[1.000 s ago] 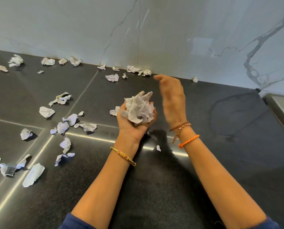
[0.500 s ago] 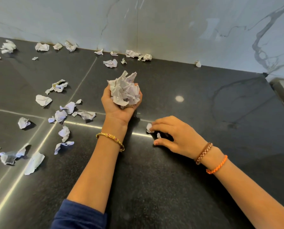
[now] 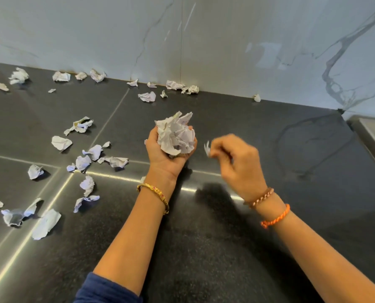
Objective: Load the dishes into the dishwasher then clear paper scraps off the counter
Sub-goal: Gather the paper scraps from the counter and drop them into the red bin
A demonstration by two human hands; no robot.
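Half a second ago my right hand (image 3: pixel 236 162) was low on the dark speckled stone bench (image 3: pixel 226 248), pinching a small white paper scrap (image 3: pixel 207 148) from the surface. Now it is lifted from the bench and carries that scrap in its fingertips toward the big crumpled ball of white paper scraps (image 3: pixel 175 133); the scrap is near the ball but does not touch it yet, and the hand is blurred from moving. My left hand (image 3: pixel 168 155) holds the ball with fingers curled around it, palm up, above the middle of the bench, as it did before. So one more piece is off the surface, and I think the next thing is to press it into the ball. I see no dishes or dishwasher here. Much work is left: many loose torn white paper pieces (image 3: pixel 88 154) lie on the left part of the bench, and a row of small crumpled white bits (image 3: pixel 175 85) lies along the pale marble wall (image 3: pixel 226 40).
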